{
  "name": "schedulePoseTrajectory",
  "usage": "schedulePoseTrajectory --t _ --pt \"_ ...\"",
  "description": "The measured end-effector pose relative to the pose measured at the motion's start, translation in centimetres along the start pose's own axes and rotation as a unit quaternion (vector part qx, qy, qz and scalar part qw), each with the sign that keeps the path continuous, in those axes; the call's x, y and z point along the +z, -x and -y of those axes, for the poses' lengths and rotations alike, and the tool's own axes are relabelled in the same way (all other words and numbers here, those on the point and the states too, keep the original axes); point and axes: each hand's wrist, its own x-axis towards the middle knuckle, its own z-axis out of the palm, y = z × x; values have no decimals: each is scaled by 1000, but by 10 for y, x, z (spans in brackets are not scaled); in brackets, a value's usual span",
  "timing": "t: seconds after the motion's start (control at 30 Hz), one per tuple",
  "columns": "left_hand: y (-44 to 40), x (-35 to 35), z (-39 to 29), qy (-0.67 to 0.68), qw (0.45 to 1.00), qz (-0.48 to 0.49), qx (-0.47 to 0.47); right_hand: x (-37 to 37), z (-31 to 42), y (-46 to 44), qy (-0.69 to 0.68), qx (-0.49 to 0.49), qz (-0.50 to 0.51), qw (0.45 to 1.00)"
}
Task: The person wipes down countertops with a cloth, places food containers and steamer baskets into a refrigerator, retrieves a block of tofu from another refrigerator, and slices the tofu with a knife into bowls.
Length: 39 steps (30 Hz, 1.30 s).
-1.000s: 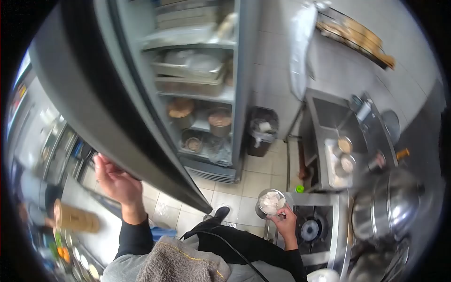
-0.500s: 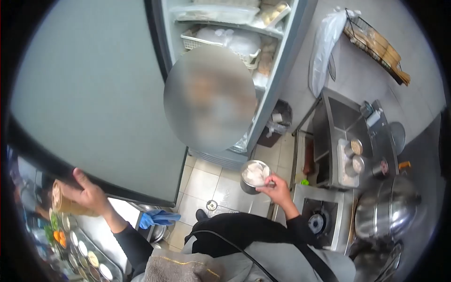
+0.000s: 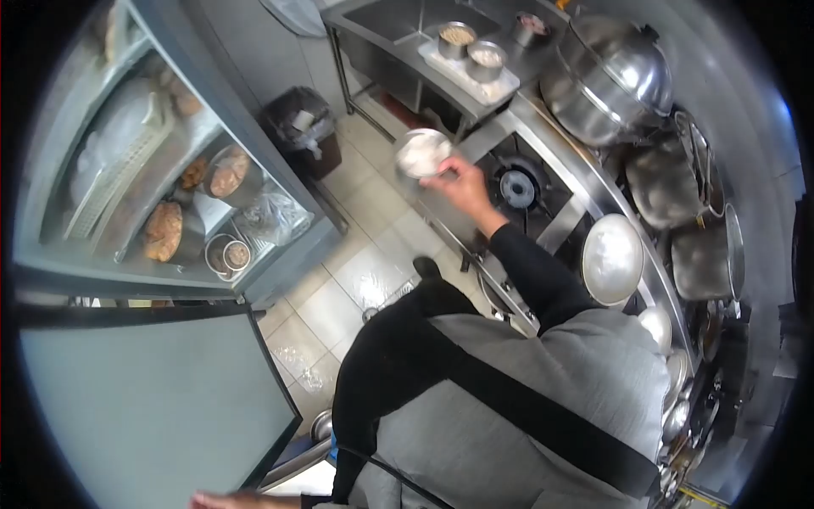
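My right hand grips the rim of a small round metal container that holds white pieces. The container is held up above the floor, just left of the stove's front edge. My left hand shows only in part at the bottom edge, below the open fridge door; its fingers are blurred and cut off. Inside the open fridge, metal pots of orange-brown food, a white basket and a plastic bag stand on the shelves.
A gas burner lies right of my right hand. Behind it, a white tray with two metal tins stands on the steel counter by the sink. Large metal pots line the right side. A bin stands beside the fridge; the floor tiles look wet.
My view has turned right, toward the stove. My right hand has carried the metal container toward the counter. My left hand, spread against the fridge door before, is now at the bottom edge.
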Motion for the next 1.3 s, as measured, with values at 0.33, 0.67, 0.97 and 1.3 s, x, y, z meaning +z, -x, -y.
schedulePoseTrajectory --t 0.33,0.67,0.97,1.3 --pt "202 200 -114 94 891 409 -174 -107 -158 32 1 90 130 987" --pt "362 344 -238 235 652 715 -90 -148 -160 44 -55 187 122 973" --pt "483 465 -268 252 522 798 -166 -151 -124 -82 25 195 -184 963" --pt "452 420 -237 255 656 696 -143 -72 -69 -122 -31 137 39 989"
